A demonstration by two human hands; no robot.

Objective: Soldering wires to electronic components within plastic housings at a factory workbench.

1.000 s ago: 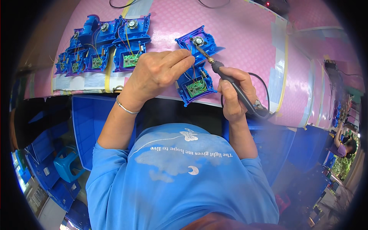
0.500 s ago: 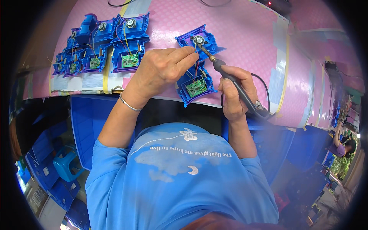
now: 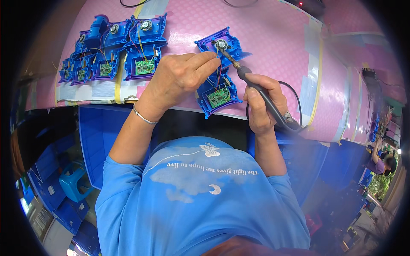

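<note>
In my right hand [image 3: 265, 100] is a soldering iron [image 3: 269, 102], its tip at the edge of a round speaker [image 3: 221, 44]. That speaker sits in the upper part of an opened blue plastic housing [image 3: 235, 45]. A green circuit board [image 3: 218, 97] lies in the housing's lower part, near the table edge, with thin wires running up from it. The fingers of my left hand [image 3: 181, 74] are pinched together beside the speaker, where a thin yellow wire [image 3: 218, 53] shows at the fingertips.
Several more opened blue housings [image 3: 145, 47] with speakers and boards stand in a row at the left of the pink-covered table [image 3: 273, 42]. The iron's black cord [image 3: 300, 106] loops at the right. Below the table edge is a blue bin [image 3: 96, 141]. Another person [image 3: 378, 164] is far right.
</note>
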